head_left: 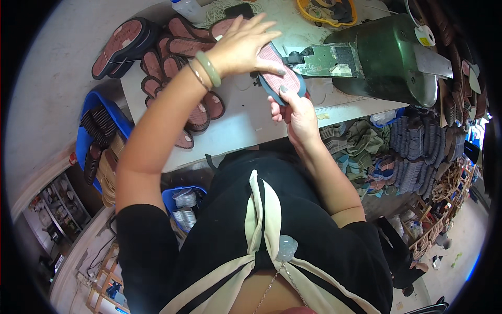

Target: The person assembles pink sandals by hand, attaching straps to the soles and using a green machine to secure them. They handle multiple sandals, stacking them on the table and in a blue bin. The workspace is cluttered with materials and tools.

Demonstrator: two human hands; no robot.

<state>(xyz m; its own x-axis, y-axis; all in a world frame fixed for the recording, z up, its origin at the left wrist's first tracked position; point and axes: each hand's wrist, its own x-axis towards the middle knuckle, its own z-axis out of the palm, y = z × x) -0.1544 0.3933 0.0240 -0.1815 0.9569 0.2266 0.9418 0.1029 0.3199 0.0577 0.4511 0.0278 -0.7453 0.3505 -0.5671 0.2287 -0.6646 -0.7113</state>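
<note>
Pinching the pink sole, the right hand holds one end.

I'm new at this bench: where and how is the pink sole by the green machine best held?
Likely grip the pink sole by its rounded near end, from the wearer's side, thumb above, fingers under: that end points toward the body, where the right hand has it, while the green machine crowds its right edge.

shoe-making workshop | green machine | pink soles | stacked shoe parts
</note>
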